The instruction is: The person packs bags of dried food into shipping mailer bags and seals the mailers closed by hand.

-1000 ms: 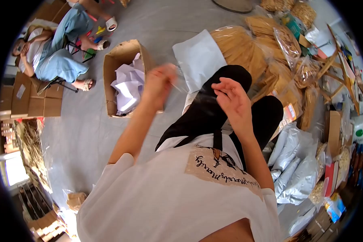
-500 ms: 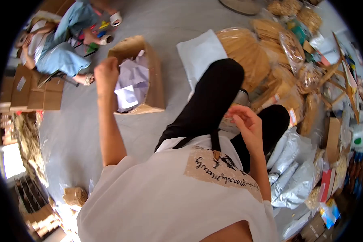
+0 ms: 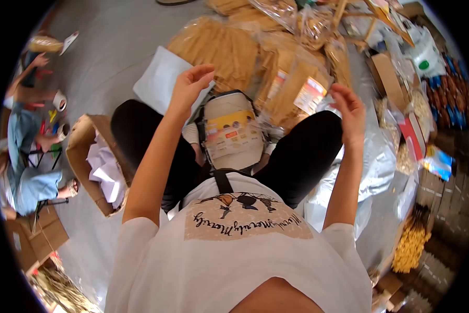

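- The left hand (image 3: 190, 86) is being held half open, its fingers loosely bent and a small gap being left beside the thumb.
- The right hand (image 3: 350, 112) is being held up well apart from the left, its fingers loosely curled in a half-open shape.
- A white sheet (image 3: 159, 78) is being overlapped in view by the left hand; whether it is being touched cannot be told.
- Between and below both hands, a clear packet (image 3: 232, 136) with printed labels is being supported on a pale pad (image 3: 233, 157) with dark edges, between the black-trousered legs (image 3: 307, 148).
- Beyond the left hand, a brown bundle (image 3: 218, 49) is being wrapped by clear plastic.
- Between the hands and slightly beyond, a brown bag (image 3: 278, 101) is being marked by a printed label, its side being turned toward the right hand.
- Below the right hand, silvery bags (image 3: 378, 164) are being partly hidden by the forearm.
- Well left of the left hand, crumpled paper (image 3: 106, 169) is being held by a cardboard box (image 3: 79, 148).
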{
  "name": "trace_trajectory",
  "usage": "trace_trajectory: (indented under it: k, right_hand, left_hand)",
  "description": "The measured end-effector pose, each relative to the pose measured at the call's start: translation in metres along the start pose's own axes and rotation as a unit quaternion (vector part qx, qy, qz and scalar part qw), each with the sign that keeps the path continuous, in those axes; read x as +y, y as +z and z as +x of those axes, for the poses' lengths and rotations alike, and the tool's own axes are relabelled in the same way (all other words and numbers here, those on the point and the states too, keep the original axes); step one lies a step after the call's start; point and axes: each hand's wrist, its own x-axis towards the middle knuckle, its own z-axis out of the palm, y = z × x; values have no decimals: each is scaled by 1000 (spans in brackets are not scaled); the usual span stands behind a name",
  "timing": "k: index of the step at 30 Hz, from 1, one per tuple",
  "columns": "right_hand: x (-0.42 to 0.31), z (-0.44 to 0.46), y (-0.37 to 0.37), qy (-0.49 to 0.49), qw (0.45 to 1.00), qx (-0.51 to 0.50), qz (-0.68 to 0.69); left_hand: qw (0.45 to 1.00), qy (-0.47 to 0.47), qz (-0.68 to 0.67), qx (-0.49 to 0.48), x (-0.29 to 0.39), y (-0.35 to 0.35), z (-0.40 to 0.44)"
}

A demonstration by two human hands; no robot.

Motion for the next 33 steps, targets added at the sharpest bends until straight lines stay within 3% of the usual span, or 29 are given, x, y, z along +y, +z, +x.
trace_trajectory:
  k: [1, 3, 4, 5, 6, 7, 9, 10, 12, 15, 17, 21, 23, 24, 25, 27, 29, 30, 32, 33]
  right_hand:
    - [6, 6, -20, -1, 999, 41, 6]
    - [37, 15, -55, 39, 996, 86, 3]
    - [59, 15, -68, 76, 990, 121, 5]
    - [85, 11, -77, 150, 981, 122, 28]
    - [135, 8, -90, 200, 972, 100, 73]
    - [168, -3, -92, 267, 956, 81, 85]
    - [217, -36, -80, 376, 923, 48, 70]
    - [231, -48, -73, 405, 912, 40, 54]
    - [247, -70, -57, 444, 895, 29, 10]
    - [260, -83, -39, 462, 885, 29, -51]
    - [264, -84, -31, 464, 882, 32, -75]
    - [268, -80, -24, 458, 882, 41, -108]
    - [269, -76, -21, 450, 885, 44, -112]
    - [269, -72, -21, 447, 886, 43, -112]
    - [268, -64, -21, 441, 890, 48, -108]
    - [264, -58, -22, 433, 894, 57, -105]
    - [256, -45, -23, 422, 898, 79, -98]
    - [249, -37, -24, 413, 901, 91, -93]
    - [228, -17, -28, 383, 912, 126, -72]
    - [219, -6, -35, 344, 927, 145, -46]
  left_hand:
    - [998, -48, -42, 26, -31, 11, 16]
    - [970, -174, 113, 127, -59, 42, 27]
    - [969, -183, 116, 121, -88, 45, 30]
    - [959, -158, 206, 113, -127, 47, 30]
    - [941, -129, 294, 104, -160, 47, 29]
    - [939, -140, 297, 102, -186, 48, 23]
    - [928, -299, 143, 172, -220, 52, 10]
    - [926, -302, 144, 174, -223, 48, 10]
    - [915, -342, 9, 214, -228, 38, 7]
    - [912, -357, 47, 196, -188, 41, 21]
    - [886, -352, 45, 298, -156, 49, 28]
    - [873, -285, 92, 385, -219, -3, 52]
    - [822, -332, 40, 462, -261, -52, 62]
    - [794, -380, 81, 468, -259, -64, 62]
    - [762, -429, 118, 470, -258, -74, 63]
    - [754, -445, 75, 478, -266, -99, 55]
    - [826, -437, 71, 348, -241, -85, 51]
    - [822, -441, 68, 354, -246, -79, 51]
    - [766, -445, 358, 295, -259, -71, 55]
    - [763, -448, 357, 299, -254, -63, 52]
